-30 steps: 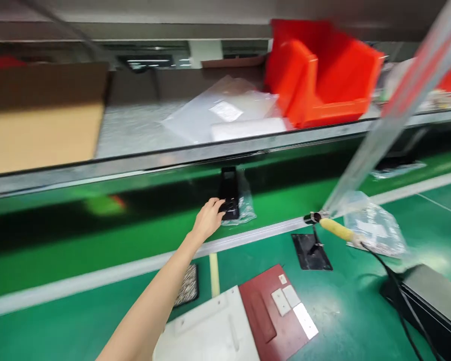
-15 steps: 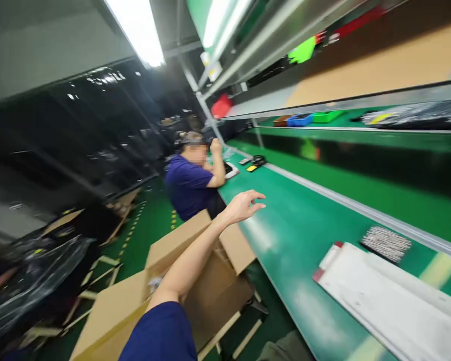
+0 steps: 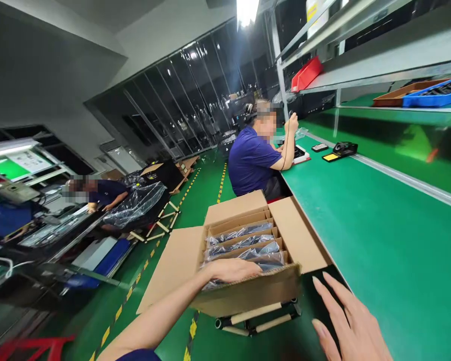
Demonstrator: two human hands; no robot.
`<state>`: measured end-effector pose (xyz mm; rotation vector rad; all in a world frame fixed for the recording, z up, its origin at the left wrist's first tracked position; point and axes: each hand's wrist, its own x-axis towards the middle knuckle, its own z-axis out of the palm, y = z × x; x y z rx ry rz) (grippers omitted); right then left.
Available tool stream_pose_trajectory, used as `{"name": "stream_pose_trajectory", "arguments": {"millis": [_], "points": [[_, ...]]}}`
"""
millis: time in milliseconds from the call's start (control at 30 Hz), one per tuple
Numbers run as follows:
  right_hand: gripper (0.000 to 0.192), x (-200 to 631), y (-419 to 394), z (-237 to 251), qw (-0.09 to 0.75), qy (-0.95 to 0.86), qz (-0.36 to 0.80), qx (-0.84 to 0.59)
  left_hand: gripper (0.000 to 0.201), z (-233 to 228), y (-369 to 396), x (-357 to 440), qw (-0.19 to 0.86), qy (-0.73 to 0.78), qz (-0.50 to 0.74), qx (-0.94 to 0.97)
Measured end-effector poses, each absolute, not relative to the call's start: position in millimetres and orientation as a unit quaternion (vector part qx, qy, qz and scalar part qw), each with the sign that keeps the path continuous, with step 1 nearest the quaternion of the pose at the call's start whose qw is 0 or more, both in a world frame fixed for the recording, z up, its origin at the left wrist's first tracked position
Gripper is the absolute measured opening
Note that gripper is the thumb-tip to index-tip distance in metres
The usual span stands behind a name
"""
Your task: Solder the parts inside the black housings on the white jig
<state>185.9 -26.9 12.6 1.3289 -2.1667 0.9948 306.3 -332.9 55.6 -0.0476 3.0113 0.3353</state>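
An open cardboard box (image 3: pixel 244 296) stands in front of me, its flaps folded outward. Inside it, several items in clear plastic bags (image 3: pixel 244 230) stand in a row between cardboard dividers. My left hand (image 3: pixel 235 269) reaches into the near end of the box, over the closest bagged item. Its fingertips are hidden behind the front wall, so I cannot tell whether it grips anything. At lower right, my right hand (image 3: pixel 351 321) is open, fingers spread and nothing in it, beside the edge of the green workbench (image 3: pixel 391 220).
The box rests on a tubular stand (image 3: pixel 259 321). A co-worker (image 3: pixel 253 155) sits at the bench's far end. A yellow-and-black item (image 3: pixel 340 151) lies on the bench. Shelves above hold a red bin (image 3: pixel 307 74) and a blue tray (image 3: pixel 436 93). Another person (image 3: pixel 105 193) works at left.
My view has swung left. My left hand has moved from above the bench edge down into the box. My right hand has come into view. The white slab on the bench has left view.
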Motion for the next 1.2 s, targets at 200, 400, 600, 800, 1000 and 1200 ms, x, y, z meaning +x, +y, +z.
{"name": "stream_pose_trajectory", "arguments": {"millis": [200, 400, 600, 800, 1000, 1200], "points": [[0.034, 198, -52, -36, 0.146, -0.733, 0.254, 0.614, 0.102, -51, -274, 363, 0.051, 0.978, 0.187, -0.080], [0.091, 192, -72, -120, 0.028, -0.790, 0.193, 0.582, 0.156, -132, -272, 369, 0.007, 0.970, 0.173, -0.170], [0.097, 173, -114, -157, 0.050, -0.778, 0.184, 0.598, 0.148, -173, -260, 366, -0.080, 0.971, 0.086, -0.207], [0.054, 171, -130, -188, 0.171, -0.765, 0.210, 0.584, 0.076, -223, -251, 352, -0.277, 0.926, -0.032, -0.253], [0.052, 172, -135, -186, 0.202, -0.766, 0.222, 0.568, 0.054, -166, -267, 346, -0.229, 0.946, 0.026, -0.230], [0.085, 197, -118, -176, 0.161, -0.816, 0.204, 0.517, 0.025, -92, -336, 340, -0.017, 0.946, 0.126, -0.297]]}}
